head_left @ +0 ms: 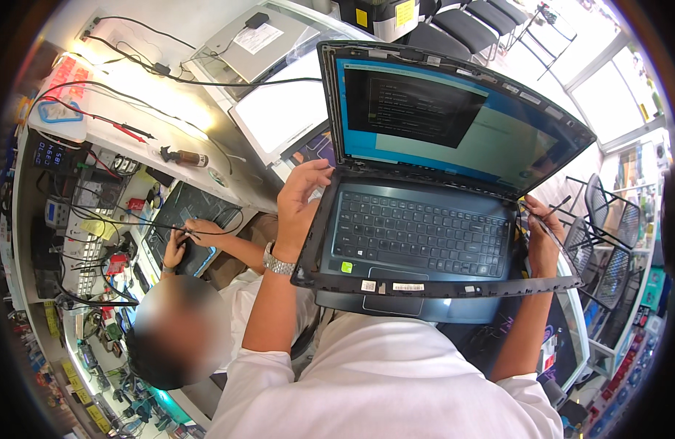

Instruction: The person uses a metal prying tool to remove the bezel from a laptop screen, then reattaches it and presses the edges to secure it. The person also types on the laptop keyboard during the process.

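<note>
An open laptop [418, 230] stands in front of me, its screen [513, 132] lit with a dark window on a blue background. The screen's metal-edged rim shows bare. Over the keyboard half lies a loose black screen bezel [491, 287], a thin rectangular frame with small labels along its near strip. My left hand [301, 197], with a metal watch on the wrist, grips the bezel's left side near the hinge. At the opposite side my right hand [544, 238] has its fingers closed round the bezel's right strip. Part of each hand's grip is hidden.
At left, a co-worker [184, 329] bends over a dark work mat [191, 212] with both hands on a small device. A brown bottle [184, 156] and test probes [132, 132] sit on the shelf. A closed silver laptop [257, 44] lies behind; black chairs [608, 234] stand right.
</note>
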A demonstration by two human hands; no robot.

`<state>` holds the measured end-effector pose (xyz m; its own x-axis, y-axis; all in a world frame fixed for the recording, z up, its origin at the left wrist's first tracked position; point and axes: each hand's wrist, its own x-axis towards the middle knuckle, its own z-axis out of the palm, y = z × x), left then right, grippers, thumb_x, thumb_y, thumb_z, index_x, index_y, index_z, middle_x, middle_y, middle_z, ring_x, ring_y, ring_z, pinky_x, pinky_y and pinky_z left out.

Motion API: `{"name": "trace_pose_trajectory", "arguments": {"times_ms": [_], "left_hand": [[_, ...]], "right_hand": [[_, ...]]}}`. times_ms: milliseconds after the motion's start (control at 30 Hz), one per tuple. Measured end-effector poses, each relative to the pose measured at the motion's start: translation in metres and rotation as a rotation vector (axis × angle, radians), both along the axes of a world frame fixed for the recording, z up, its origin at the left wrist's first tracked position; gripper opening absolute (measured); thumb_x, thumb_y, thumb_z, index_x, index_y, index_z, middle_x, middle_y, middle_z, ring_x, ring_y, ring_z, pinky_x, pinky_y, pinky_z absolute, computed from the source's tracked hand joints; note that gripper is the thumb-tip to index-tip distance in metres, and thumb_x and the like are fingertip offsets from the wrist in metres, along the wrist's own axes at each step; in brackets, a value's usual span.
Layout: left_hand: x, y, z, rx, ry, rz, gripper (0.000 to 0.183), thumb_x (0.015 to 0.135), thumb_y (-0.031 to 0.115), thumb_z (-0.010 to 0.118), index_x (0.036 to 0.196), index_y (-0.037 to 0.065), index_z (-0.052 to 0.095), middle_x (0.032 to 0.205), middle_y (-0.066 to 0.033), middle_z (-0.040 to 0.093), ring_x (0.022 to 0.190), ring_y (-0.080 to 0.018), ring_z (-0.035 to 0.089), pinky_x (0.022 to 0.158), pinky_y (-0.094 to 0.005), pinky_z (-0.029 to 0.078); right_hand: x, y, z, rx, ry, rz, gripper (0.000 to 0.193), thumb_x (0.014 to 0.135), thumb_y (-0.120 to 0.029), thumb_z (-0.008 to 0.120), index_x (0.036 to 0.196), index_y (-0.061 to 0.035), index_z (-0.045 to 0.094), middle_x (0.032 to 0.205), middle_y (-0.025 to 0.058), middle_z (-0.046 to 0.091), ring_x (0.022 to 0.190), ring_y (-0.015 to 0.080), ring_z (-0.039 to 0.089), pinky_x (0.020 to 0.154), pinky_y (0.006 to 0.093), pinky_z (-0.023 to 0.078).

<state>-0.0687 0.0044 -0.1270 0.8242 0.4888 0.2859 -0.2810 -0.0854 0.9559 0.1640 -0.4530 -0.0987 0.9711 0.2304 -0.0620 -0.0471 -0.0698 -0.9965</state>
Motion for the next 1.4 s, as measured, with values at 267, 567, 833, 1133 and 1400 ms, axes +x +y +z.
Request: {"name": "trace_pose_trajectory", "arguments": {"times_ms": [267, 567, 833, 1133, 1400], "left_hand": [[0.01, 0.012, 0.011, 0.0, 0.177, 0.054, 0.026, 0.1, 0.016, 0.073, 0.117, -0.004, 0.069, 0.118, -0.0099, 0.071, 0.107, -0.0188, 0.069, 0.103, -0.0345, 0.052], [0.012, 0.008, 0.013, -0.134, 0.179, 0.01, 0.041, 0.092, 0.012, 0.078, 0.127, -0.003, 0.062, 0.122, -0.0108, 0.067, 0.113, -0.0206, 0.067, 0.1, -0.0331, 0.055], [0.017, 0.012, -0.003, -0.105, 0.151, -0.005, 0.046, 0.091, 0.015, 0.076, 0.131, -0.004, 0.065, 0.126, -0.0148, 0.071, 0.119, -0.0231, 0.068, 0.104, -0.0346, 0.054], [0.018, 0.009, -0.004, -0.118, 0.16, 0.019, 0.044, 0.096, 0.021, 0.07, 0.132, -0.005, 0.068, 0.126, -0.0149, 0.073, 0.119, -0.022, 0.069, 0.106, -0.0341, 0.052], [0.024, -0.004, 0.015, -0.387, -0.03, -0.053, 0.039, 0.108, 0.028, 0.059, 0.131, -0.002, 0.07, 0.129, -0.0099, 0.072, 0.113, -0.0151, 0.067, 0.106, -0.0309, 0.049]], "right_hand": [[0.015, -0.015, -0.013, 0.086, -0.032, 0.065, 0.028, 0.093, 0.012, 0.062, 0.117, 0.0039, 0.075, 0.139, 0.0206, 0.071, 0.132, 0.0276, 0.065, 0.117, 0.0395, 0.047], [0.031, -0.023, -0.004, 0.112, -0.13, -0.159, 0.024, 0.102, 0.0, 0.069, 0.125, 0.0028, 0.074, 0.127, 0.0144, 0.076, 0.093, 0.0086, 0.066, 0.082, 0.0218, 0.051], [0.025, 0.013, 0.192, -0.012, -0.468, -0.023, 0.047, 0.115, -0.03, 0.054, 0.148, 0.0019, 0.061, 0.096, 0.0064, 0.072, 0.058, 0.0006, 0.034, 0.05, 0.0202, 0.024], [-0.045, 0.196, 0.27, -0.804, -0.406, 0.747, 0.047, 0.118, -0.041, 0.044, 0.152, -0.0136, 0.062, 0.078, 0.0006, 0.067, 0.058, 0.0039, 0.049, 0.054, 0.0238, 0.043], [-0.052, 0.276, 0.281, -0.839, -0.603, 1.084, 0.063, 0.107, -0.062, 0.058, 0.128, -0.0059, 0.075, 0.088, 0.0032, 0.074, 0.078, 0.0119, 0.066, 0.075, 0.033, 0.054]]}}
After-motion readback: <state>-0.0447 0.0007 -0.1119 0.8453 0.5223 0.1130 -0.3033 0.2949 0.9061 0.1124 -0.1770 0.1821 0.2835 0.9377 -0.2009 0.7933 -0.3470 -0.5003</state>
